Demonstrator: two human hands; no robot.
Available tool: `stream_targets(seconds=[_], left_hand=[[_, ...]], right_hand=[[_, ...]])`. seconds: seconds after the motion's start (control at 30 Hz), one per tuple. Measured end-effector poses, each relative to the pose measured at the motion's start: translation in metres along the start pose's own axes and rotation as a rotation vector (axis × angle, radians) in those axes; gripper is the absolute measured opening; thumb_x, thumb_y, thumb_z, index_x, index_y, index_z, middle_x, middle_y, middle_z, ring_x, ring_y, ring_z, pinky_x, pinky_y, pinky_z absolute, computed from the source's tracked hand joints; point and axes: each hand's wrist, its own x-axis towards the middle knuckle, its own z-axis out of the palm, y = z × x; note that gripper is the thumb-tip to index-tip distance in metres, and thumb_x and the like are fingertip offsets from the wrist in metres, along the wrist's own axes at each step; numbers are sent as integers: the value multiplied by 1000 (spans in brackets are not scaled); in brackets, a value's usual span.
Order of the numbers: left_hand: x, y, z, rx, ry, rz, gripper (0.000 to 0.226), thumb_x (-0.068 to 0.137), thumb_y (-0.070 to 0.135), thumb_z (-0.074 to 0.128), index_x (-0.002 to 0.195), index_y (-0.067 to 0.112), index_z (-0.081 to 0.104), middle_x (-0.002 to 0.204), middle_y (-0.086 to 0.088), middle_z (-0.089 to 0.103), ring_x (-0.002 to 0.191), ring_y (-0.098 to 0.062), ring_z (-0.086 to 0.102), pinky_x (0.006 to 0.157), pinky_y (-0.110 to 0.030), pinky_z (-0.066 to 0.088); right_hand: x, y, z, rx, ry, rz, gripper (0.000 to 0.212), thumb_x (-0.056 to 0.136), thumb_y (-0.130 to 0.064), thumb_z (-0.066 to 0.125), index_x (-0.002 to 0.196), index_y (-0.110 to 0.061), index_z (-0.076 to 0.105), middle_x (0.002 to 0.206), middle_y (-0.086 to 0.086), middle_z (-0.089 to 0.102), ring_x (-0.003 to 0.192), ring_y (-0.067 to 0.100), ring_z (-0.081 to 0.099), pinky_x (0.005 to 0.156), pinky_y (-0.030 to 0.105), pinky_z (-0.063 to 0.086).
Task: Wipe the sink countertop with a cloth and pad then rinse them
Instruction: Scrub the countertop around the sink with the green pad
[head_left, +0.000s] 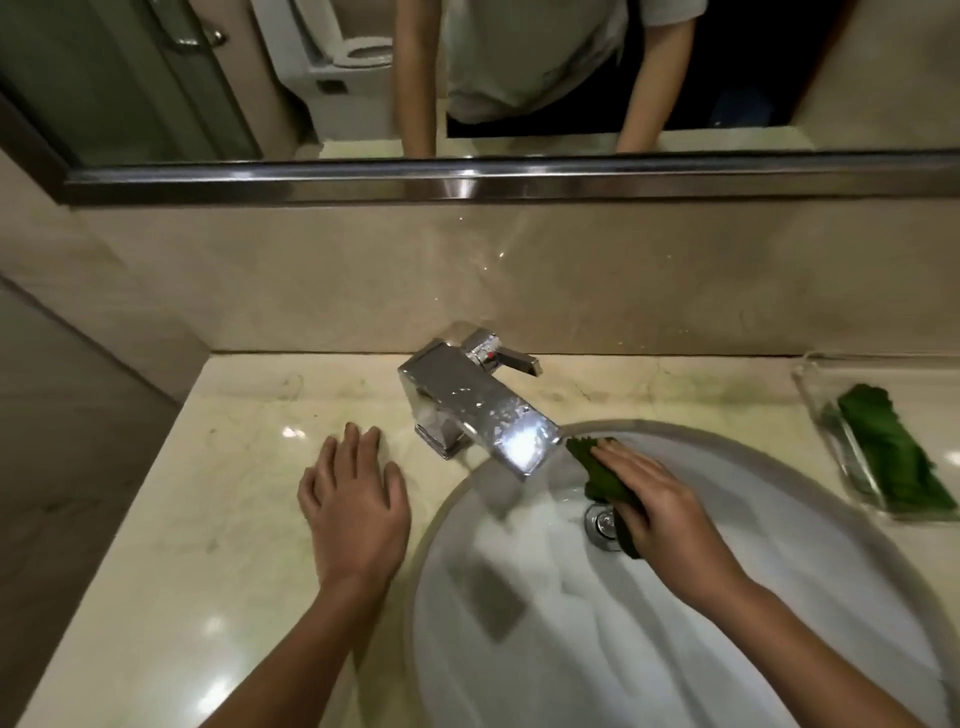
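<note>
Ok so rinse step imo: right grip (660, 501) curled on green pad (597, 469), tap (478, 408) just ahead of it; left grip (353, 499) flat, empty on counter (208, 519). Nxt: squeeze pad under water.

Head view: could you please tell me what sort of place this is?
Most likely a bathroom: a basin with a tap set in a countertop, a mirror above, and a toilet reflected in it.

No text, label, brand name or number can be read anywhere in the view. The only sign to be made out is a small red dot (490, 356) on the square chrome tap (467, 405), at the base of its lever, with no lettering beside it.
</note>
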Motion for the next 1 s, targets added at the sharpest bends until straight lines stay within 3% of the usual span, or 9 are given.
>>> stream_targets(seconds=[0.1, 0.23, 0.37, 0.43, 0.5, 0.6, 0.7, 0.83, 1.0], left_hand=[[0, -7, -3, -103, -9, 29, 58, 91, 41, 20, 141, 21, 39, 153, 3, 29, 143, -17, 16, 115, -39, 6], [8, -28, -28, -531, -39, 88, 43, 90, 28, 33, 127, 22, 54, 142, 13, 37, 140, -12, 24, 117, -35, 10], [38, -84, -49, -268, -5, 319, 42, 93, 22, 33, 129, 19, 54, 143, 2, 45, 139, -15, 26, 117, -38, 6], [52, -108, -48, -123, -59, 369, 46, 94, 28, 28, 135, 20, 49, 146, -1, 41, 140, -19, 25, 117, -39, 7], [56, -117, -43, -75, -119, 379, 54, 94, 35, 19, 140, 21, 42, 150, -1, 36, 142, -19, 23, 117, -39, 8], [56, -118, -37, -32, -133, 384, 58, 92, 37, 14, 146, 25, 32, 153, 3, 29, 143, -15, 17, 118, -38, 5], [56, -116, -38, -38, -127, 381, 59, 91, 35, 13, 145, 24, 33, 152, 2, 31, 143, -14, 18, 118, -37, 5], [57, -118, -37, -49, -122, 385, 55, 93, 30, 18, 144, 21, 36, 150, 0, 36, 142, -16, 23, 118, -40, 14], [56, -120, -33, -38, -94, 418, 50, 95, 24, 26, 142, 17, 41, 146, -4, 42, 139, -21, 30, 115, -44, 21]], right_hand=[[-13, -44, 17, 34, 44, 53, 61, 78, 11, 65, 130, -17, 53, 132, -8, 50, 122, 7, 45, 104, 11, 27], [-14, -111, 48, 119, 28, 52, 59, 80, 6, 63, 132, -20, 51, 133, -10, 51, 122, 0, 44, 102, 11, 28], [13, -160, 88, 164, 1, 31, 48, 86, -12, 54, 134, -13, 48, 136, -4, 47, 127, 2, 37, 107, 11, 22], [34, -173, 107, 100, -58, 15, 52, 88, -17, 52, 139, -11, 42, 142, 0, 41, 133, 8, 30, 112, 21, 20], [45, -179, 123, -66, -172, -30, 61, 93, -36, 46, 146, -14, 26, 152, -2, 21, 141, 10, 13, 117, 30, 11], [42, -180, 147, -300, -279, 12, 72, 92, -60, 17, 149, -19, 3, 152, -7, -10, 138, 6, -17, 113, 26, -13], [56, -191, 166, -359, -220, 29, 74, 92, -56, -4, 148, -12, 16, 156, 5, 8, 143, 17, -4, 116, 34, -4], [50, -188, 169, -473, -223, -71, 57, 97, -42, 22, 142, -9, 37, 148, 10, 35, 138, 25, 30, 108, 46, 33], [56, -158, 155, -537, -99, 37, 56, 97, -39, 26, 144, -9, 33, 151, 9, 29, 140, 22, 22, 112, 44, 20]])
